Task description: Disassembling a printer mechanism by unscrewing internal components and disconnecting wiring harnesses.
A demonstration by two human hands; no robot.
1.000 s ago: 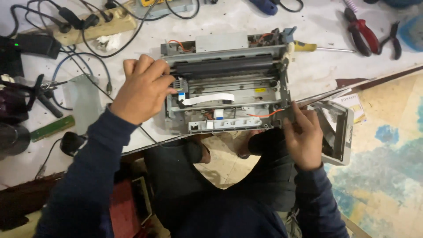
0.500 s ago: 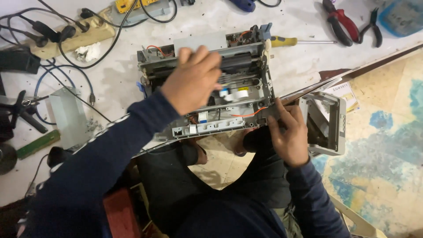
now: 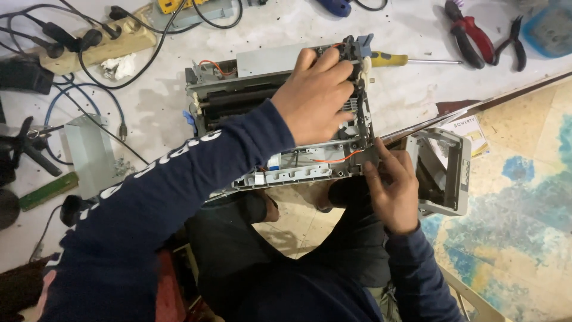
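Left hand [image 3: 316, 95] reached across, fingers curled down over the far right corner of opened printer chassis [image 3: 280, 119] — gripping the frame near a blue plastic part [image 3: 359, 45]. Right hand [image 3: 390, 188] closed on the near right corner, fingertips pinched at the frame edge beside an orange wire [image 3: 333, 160]. Chassis seated at the near edge of the white workbench [image 3: 405, 89], near side overhanging above the lap. Black roller [image 3: 238, 98] exposed along the far side, cover absent.

Right of the chassis, past the bench edge: detached grey housing panel [image 3: 444, 173], close beside the right hand. Far right on the bench: yellow-handled screwdriver [image 3: 390, 59], red-handled pliers [image 3: 468, 33], black-handled pliers [image 3: 515, 42]. Far left: power strip [image 3: 95, 45] with black cables plugged in, crumpled tissue [image 3: 117, 65]. Left: bare metal bracket [image 3: 86, 155], loose small screws [image 3: 122, 168] just beside it.

Risks, as judged: chassis slipping off the bench edge if either grip slackens, owing to the overhang. Orange wire pinched or torn through pressure from the right fingertips. Loose screws scattered by a sweep of the left sleeve. Live state of the power strip not determinable.
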